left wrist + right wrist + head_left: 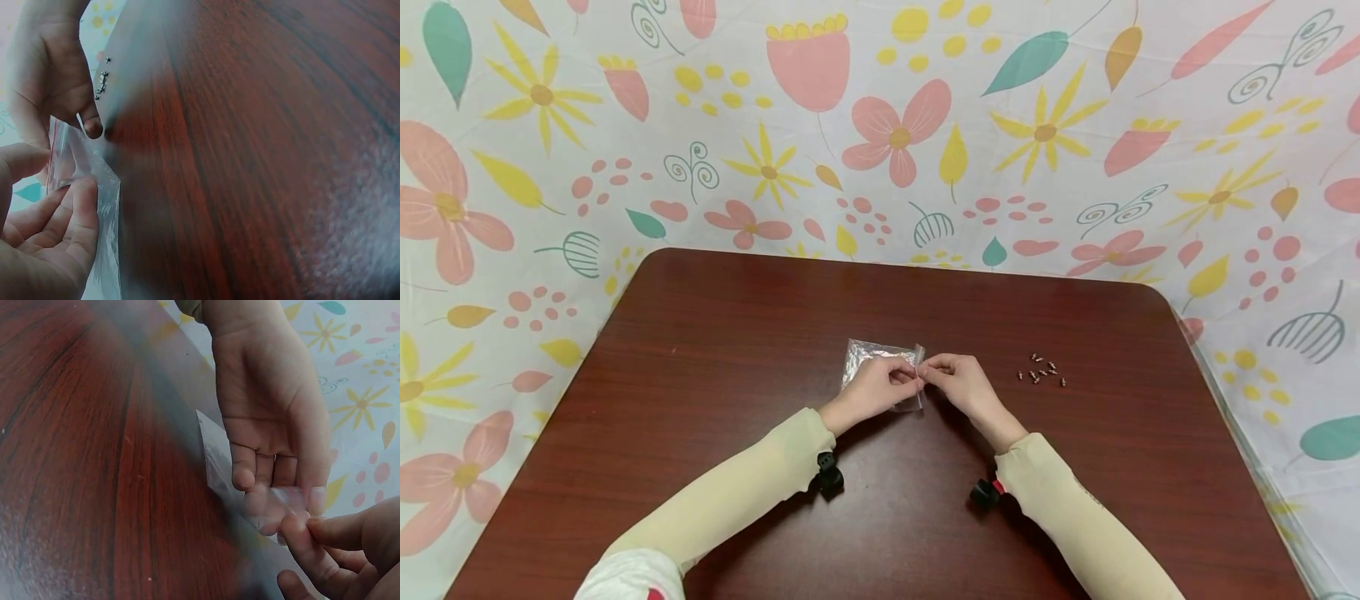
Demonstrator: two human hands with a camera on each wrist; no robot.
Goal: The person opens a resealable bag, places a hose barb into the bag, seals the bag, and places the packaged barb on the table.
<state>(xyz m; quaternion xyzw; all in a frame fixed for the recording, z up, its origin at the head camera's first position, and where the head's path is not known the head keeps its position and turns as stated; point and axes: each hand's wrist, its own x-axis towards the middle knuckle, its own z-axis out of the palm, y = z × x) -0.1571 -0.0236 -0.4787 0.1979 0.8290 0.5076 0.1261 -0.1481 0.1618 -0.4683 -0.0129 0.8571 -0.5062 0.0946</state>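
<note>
A clear plastic zip bag (859, 354) is held between both hands over the middle of the table. My left hand (878, 385) pinches it close to its right-hand end, thumb against fingers. At that same end, the thumb and index finger of my right hand (964, 385) pinch the bag's edge. A red line (52, 139) runs along the bag's mouth in the left wrist view, between the two hands. In the right wrist view the far part of the bag (215, 456) sticks out behind my left hand (272, 406).
Several small metal screw-like pieces (1042, 372) lie scattered on the brown wooden table (737, 333), to the right of my right hand. A flower-patterned cloth (970, 217) hangs behind the table and along its sides.
</note>
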